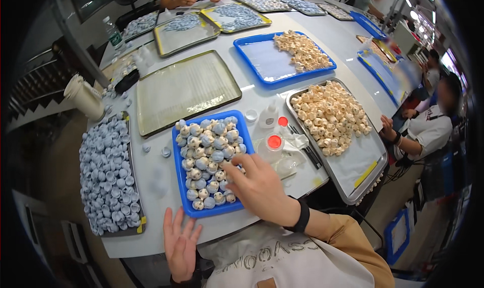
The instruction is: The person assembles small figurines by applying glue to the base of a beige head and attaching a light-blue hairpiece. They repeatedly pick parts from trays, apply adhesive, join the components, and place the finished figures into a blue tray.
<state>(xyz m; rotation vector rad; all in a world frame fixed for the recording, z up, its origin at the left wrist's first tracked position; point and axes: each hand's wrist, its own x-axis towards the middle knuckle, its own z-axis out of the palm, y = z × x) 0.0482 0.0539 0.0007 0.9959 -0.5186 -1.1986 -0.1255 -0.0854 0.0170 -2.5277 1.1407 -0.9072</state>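
Observation:
My right hand (pixel 262 187) reaches over the right side of a blue tray (pixel 187 207), fingers bent and drawn together among small round doll heads (pixel 201 162) with cream faces and pale blue caps. Whatever its fingertips pinch is hidden. Below the tray's near left corner, my left hand (pixel 180 245) is open, palm up with fingers spread, and holds nothing. To the left, a dark tray with yellow tape is heaped with hollow pale blue caps (pixel 108 182). A metal tray (pixel 353 187) on the right carries a pile of cream head pieces (pixel 330 114).
A bare greenish tray (pixel 186 89) lies beyond the blue one. Glue bottles (pixel 268 115), red-lidded jars (pixel 275 142) and dark pens (pixel 311 157) stand right of it. Farther back are another blue tray (pixel 262 61), a cream jug (pixel 83 96) and a water bottle (pixel 113 33). Co-workers sit around the table.

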